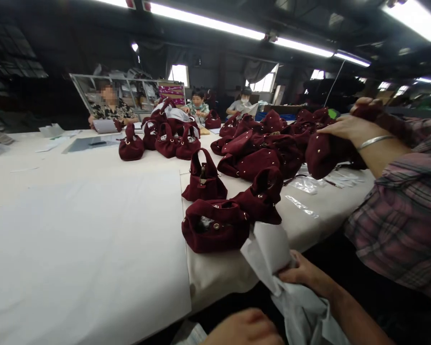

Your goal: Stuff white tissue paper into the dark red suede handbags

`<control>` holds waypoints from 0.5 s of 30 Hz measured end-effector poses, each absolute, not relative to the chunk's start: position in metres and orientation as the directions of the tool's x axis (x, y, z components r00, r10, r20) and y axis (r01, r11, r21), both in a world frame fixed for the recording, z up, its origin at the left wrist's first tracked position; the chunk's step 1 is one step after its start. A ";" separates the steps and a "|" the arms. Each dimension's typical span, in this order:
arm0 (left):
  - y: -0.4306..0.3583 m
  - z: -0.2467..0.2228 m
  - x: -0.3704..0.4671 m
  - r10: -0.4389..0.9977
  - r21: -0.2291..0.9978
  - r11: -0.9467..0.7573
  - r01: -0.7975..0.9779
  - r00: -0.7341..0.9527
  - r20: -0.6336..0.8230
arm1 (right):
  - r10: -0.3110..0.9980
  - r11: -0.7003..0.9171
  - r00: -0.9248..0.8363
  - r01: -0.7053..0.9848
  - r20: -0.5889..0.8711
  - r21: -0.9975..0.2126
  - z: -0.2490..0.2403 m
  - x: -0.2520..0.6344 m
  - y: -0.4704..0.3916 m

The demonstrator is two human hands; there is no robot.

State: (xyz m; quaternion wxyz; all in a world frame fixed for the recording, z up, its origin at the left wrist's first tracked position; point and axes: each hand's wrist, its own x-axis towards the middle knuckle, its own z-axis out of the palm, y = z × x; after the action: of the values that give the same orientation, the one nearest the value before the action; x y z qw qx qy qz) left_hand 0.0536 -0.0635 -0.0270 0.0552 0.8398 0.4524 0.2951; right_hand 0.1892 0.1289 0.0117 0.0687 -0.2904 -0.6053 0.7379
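Note:
My right hand [305, 274] is closed around a bunched sheet of thin white paper [273, 249], which hangs past the table's front edge toward me. Low in the view is my left hand [242, 329], blurred and partly cut off, its fingers not showing clearly. Just beyond the paper, a dark red handbag [215, 235] lies on the table with pale stuffing in its opening. Two more dark red bags, one upright [204, 177] and one leaning [262, 196], are close behind it.
Large white sheets [93, 254] cover the table's left part. A heap of dark red bags [255, 158] spreads at centre right, near clear plastic bags [301, 206]. At right, a co-worker in a plaid shirt [398, 206] handles a bag. Several people sit across the table.

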 end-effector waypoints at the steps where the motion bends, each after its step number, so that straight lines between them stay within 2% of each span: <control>1: -0.072 -0.019 0.034 0.831 0.375 -0.479 0.794 0.273 0.485 | 0.537 -0.240 -0.770 0.251 -0.344 -0.938 0.016 0.201 0.138; 2: -0.078 -0.011 0.013 0.819 0.467 -0.181 0.865 -0.130 0.559 | 0.596 -0.227 -0.727 0.255 -0.341 -0.940 0.021 0.212 0.145; 3: -0.082 -0.005 -0.009 0.663 0.568 0.085 0.818 -0.472 0.581 | 0.630 -0.206 -0.702 0.262 -0.333 -0.943 0.026 0.221 0.150; 4: -0.082 0.000 -0.029 0.479 0.653 0.301 0.695 -0.702 0.527 | 0.647 -0.173 -0.695 0.269 -0.315 -0.947 0.031 0.227 0.152; 5: -0.078 0.003 -0.047 0.337 0.706 0.424 0.567 -0.822 0.458 | 0.654 -0.122 -0.698 0.281 -0.290 -0.952 0.036 0.229 0.153; 7: -0.063 0.007 -0.072 0.232 0.731 0.518 0.444 -0.896 0.380 | 0.661 0.047 -0.717 0.335 -0.223 -0.941 0.045 0.223 0.147; 9: -0.043 0.009 -0.084 0.285 0.673 0.585 0.453 -0.892 0.352 | 0.684 0.319 -0.727 0.372 -0.059 -0.872 0.050 0.210 0.136; 11: -0.024 0.013 -0.088 0.351 0.589 0.664 0.461 -0.887 0.299 | 0.626 0.648 -0.740 0.315 0.248 -0.694 0.051 0.197 0.122; 12: -0.017 0.015 -0.089 0.366 0.558 0.696 0.452 -0.892 0.266 | 0.538 0.785 -0.735 0.259 0.413 -0.563 0.051 0.191 0.115; 13: -0.011 0.018 -0.091 0.372 0.544 0.716 0.437 -0.899 0.233 | 0.427 0.881 -0.724 0.201 0.541 -0.428 0.050 0.187 0.108; 15: -0.006 0.021 -0.093 0.382 0.553 0.719 0.420 -0.904 0.190 | 0.244 0.966 -0.703 0.118 0.667 -0.229 0.048 0.180 0.096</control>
State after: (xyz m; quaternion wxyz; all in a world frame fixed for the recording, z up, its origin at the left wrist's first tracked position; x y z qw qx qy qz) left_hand -0.0932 -0.0063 0.0213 -0.0310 0.2166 0.9267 0.3055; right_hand 0.1804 0.0958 0.0484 0.3723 -0.0986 -0.9190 0.0849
